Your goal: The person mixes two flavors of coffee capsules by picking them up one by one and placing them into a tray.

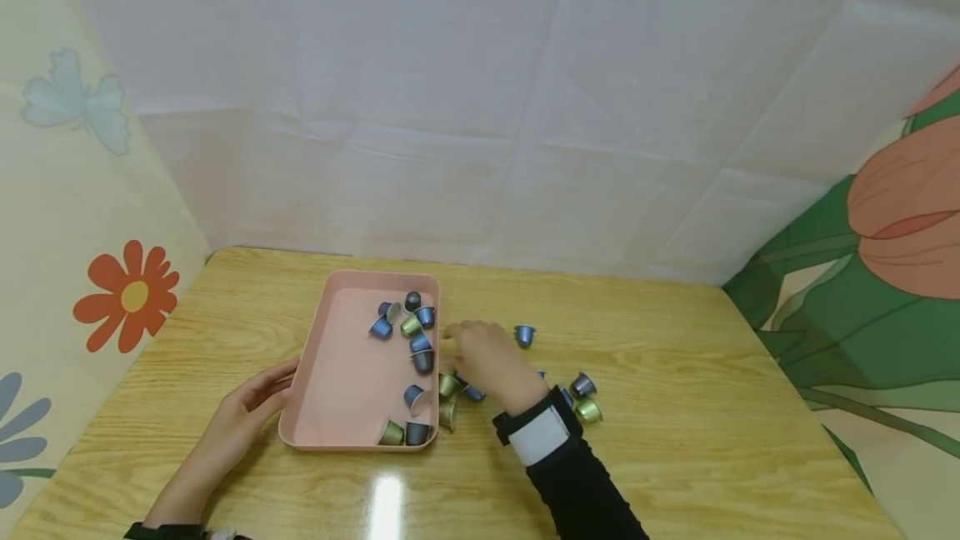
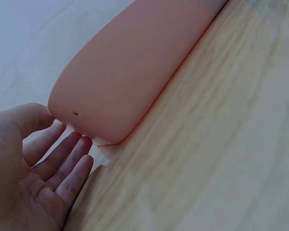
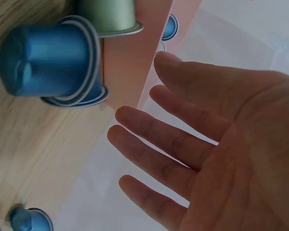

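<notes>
A shallow pink tray (image 1: 341,373) sits on the table with several coffee capsules inside, mostly along its right side. My left hand (image 1: 240,415) rests its fingertips against the tray's left wall; in the left wrist view the relaxed fingers touch the pink wall (image 2: 120,72). Over the table just right of the tray is my right hand (image 1: 491,365), its fingers extended and apart in the right wrist view with nothing between them. Close by its fingers lie a blue capsule (image 3: 50,60) and a green capsule (image 3: 108,14), beside the tray wall.
A blue capsule (image 1: 525,336) lies alone to the right of my right hand. Nearer the right forearm are a dark capsule (image 1: 583,386) and a green capsule (image 1: 588,411). White cloth (image 1: 450,107) hangs behind the wooden table (image 1: 712,440), with patterned panels on both sides.
</notes>
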A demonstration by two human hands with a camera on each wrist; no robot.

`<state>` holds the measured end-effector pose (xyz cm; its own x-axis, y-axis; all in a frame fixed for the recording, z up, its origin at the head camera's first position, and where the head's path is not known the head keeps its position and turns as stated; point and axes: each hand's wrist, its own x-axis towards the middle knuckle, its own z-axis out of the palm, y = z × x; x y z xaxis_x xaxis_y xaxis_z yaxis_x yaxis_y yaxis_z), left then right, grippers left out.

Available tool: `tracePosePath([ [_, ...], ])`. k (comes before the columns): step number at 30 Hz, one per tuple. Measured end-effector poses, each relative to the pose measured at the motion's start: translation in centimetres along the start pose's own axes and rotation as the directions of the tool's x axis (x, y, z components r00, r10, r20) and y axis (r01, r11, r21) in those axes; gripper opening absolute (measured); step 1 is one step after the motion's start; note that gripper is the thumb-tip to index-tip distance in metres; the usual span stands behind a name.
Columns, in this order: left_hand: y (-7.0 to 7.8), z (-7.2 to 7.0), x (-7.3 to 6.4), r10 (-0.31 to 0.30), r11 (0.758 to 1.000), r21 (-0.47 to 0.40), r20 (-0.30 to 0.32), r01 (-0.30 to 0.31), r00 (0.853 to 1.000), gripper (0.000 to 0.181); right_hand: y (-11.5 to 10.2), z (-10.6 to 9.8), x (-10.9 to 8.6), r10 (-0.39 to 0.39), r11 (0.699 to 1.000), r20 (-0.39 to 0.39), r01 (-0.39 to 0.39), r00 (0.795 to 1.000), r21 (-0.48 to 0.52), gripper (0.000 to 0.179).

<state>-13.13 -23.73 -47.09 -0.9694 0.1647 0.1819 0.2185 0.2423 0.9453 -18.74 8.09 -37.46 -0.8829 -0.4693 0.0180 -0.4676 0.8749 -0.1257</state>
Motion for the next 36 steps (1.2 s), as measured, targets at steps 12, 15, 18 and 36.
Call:
tracePosePath([
  [12, 0.0, 0.0, 0.0, 0.007, 1.000, -0.010, 0.002, -0.007, 1.000, 0.045, 0.9, 0.8, -0.7, 0.068, 0.998, 0.039, -0.069, 0.997, 0.010, 0.036],
  [15, 0.1, 0.0, 0.0, 0.005, 1.000, -0.009, 0.003, -0.005, 1.000, 0.045, 1.0, 1.2, -0.9, 0.068, 0.998, 0.049, -0.069, 0.997, 0.014, 0.035],
  [18, 0.1, 0.0, 0.0, 0.004, 1.000, -0.009, 0.002, -0.004, 1.000, 0.045, 1.1, 1.5, -1.0, 0.072, 0.997, 0.055, -0.073, 0.996, 0.026, 0.035],
  [36, -0.1, -0.1, 0.0, 0.004, 1.000, -0.018, 0.006, -0.003, 1.000, 0.046, 0.7, 2.6, -1.1, 0.088, 0.996, 0.008, -0.088, 0.996, 0.007, 0.033],
])
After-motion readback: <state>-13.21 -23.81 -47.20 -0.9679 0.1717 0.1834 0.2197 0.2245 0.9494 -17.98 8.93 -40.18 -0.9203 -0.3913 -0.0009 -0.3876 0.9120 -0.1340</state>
